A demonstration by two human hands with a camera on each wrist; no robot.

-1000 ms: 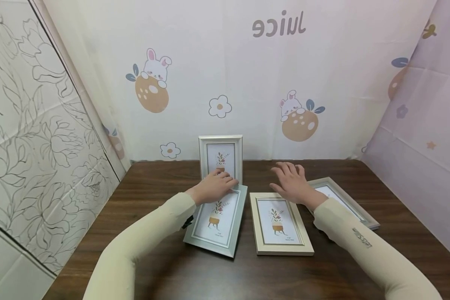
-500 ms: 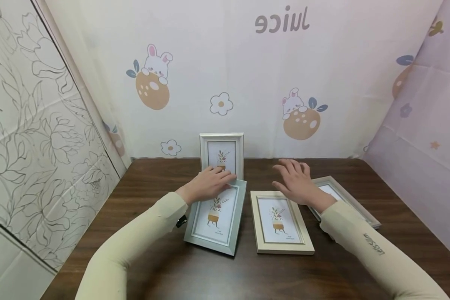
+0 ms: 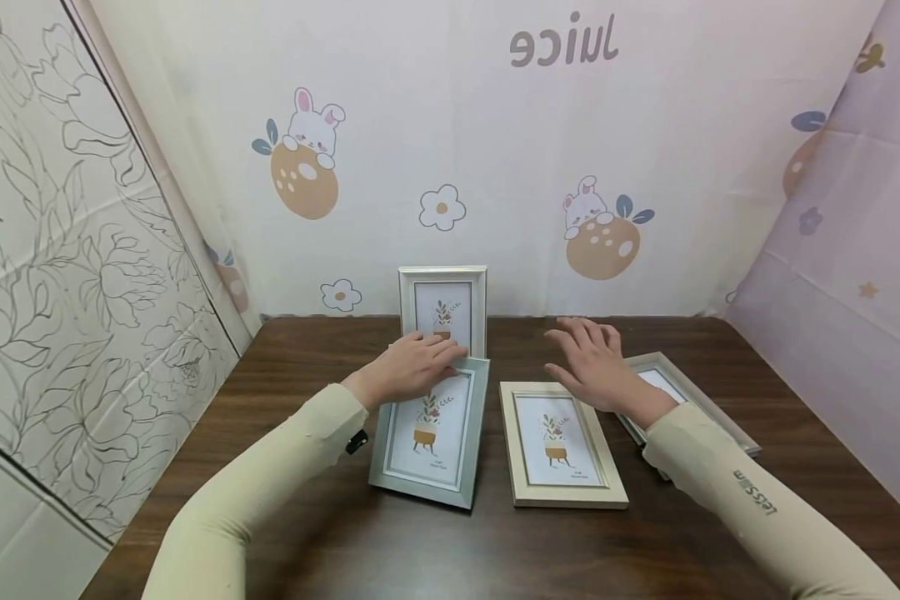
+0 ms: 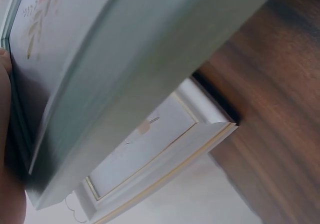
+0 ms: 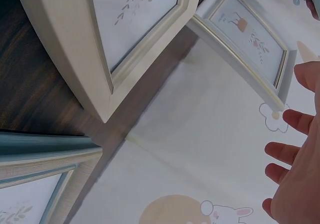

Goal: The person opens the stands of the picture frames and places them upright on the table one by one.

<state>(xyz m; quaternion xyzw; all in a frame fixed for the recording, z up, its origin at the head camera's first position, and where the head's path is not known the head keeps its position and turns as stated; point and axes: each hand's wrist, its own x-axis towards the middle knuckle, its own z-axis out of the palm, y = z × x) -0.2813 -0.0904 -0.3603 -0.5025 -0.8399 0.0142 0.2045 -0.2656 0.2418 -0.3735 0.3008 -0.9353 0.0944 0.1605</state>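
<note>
My left hand grips the top edge of a pale green picture frame, its thumb over the front. That frame stands tilted back on the table, its side rail filling much of the left wrist view. Right behind it stands a white picture frame, partly hidden by my left hand and the green frame. My right hand hovers with spread, relaxed fingers and nothing in it. Below it lies or leans a cream picture frame; I cannot tell which. Partly behind my right forearm is a greyish-beige picture frame.
All the frames are on a dark wood table. A printed curtain with rabbits and flowers hangs along the table's back edge and right side. To the left is a white floral-patterned panel.
My left hand has shifted left, swinging the top of the green frame the same way so that it leans straighter. My right hand has moved slightly right. The other frames stay put.
</note>
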